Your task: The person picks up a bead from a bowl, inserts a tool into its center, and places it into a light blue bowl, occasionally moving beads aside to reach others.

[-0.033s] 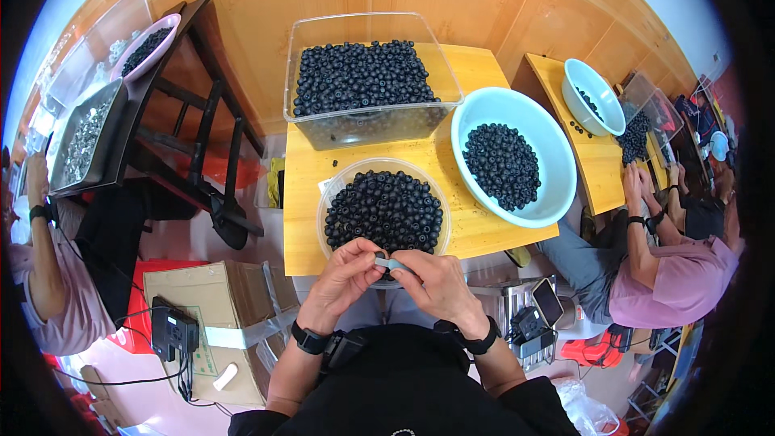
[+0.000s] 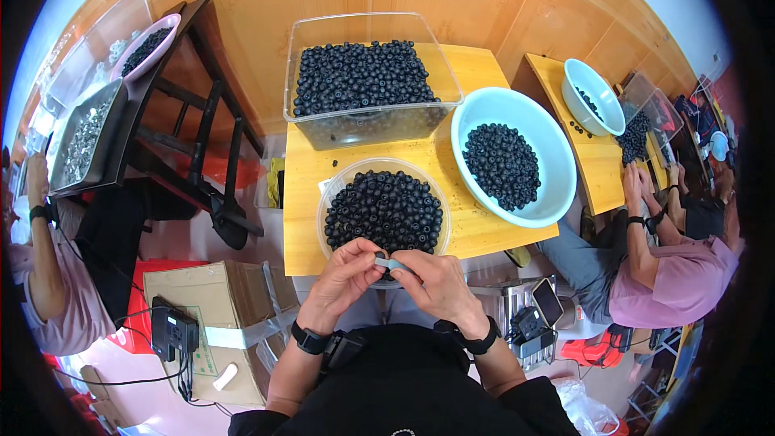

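Over the near edge of a round clear tub (image 2: 442, 218) full of small black ring-shaped parts (image 2: 383, 206), my two hands meet. My left hand (image 2: 337, 287) is closed in a pinch on one small black part (image 2: 380, 257), mostly hidden by the fingertips. Pinched in my right hand (image 2: 440, 284) is a small flat grey strip, perhaps a blade (image 2: 395, 264), touching or very near the black part. Behind the tub stands a clear rectangular bin (image 2: 379, 123) heaped with the same parts. A light-blue basin (image 2: 557, 169) at right holds more of them.
These containers stand on a yellow wooden table (image 2: 311, 234). A cardboard box (image 2: 194, 291) and a black device with cables (image 2: 173, 331) are at lower left. People work at a dark table on the left and another yellow table (image 2: 565, 141) on the right.
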### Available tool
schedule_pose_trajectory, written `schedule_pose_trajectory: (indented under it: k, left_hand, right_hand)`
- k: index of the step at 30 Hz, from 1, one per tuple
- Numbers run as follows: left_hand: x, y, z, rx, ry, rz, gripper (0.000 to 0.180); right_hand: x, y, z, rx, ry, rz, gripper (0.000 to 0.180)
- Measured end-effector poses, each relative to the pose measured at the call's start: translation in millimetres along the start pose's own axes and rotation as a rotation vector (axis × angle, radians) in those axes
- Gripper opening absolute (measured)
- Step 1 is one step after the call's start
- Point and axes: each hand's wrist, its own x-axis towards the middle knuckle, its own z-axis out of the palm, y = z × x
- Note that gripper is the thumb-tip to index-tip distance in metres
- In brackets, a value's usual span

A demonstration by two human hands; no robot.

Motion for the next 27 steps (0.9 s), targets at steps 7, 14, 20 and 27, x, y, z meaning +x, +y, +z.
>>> schedule_pose_trajectory:
  k: [7,14,20,27]
  left_hand:
    - [-1,1,0,0.026,-0.012,-0.011,0.012]
    - [-4,7,-3,0.052,-0.006,-0.002,0.01]
    - [-14,6,14,0.046,-0.178,-0.074,0.011]
    - [-8,5,8,0.067,-0.01,-0.059,0.015]
  right_hand:
    - [0,4,1,0.019,0.001,-0.031,0.018]
    - [4,1,5,-0.024,-0.006,-0.034,0.018]
    - [6,38,-7,-0.198,0.166,0.117,0.015]
    - [4,3,-6,0.214,0.057,0.15,0.021]
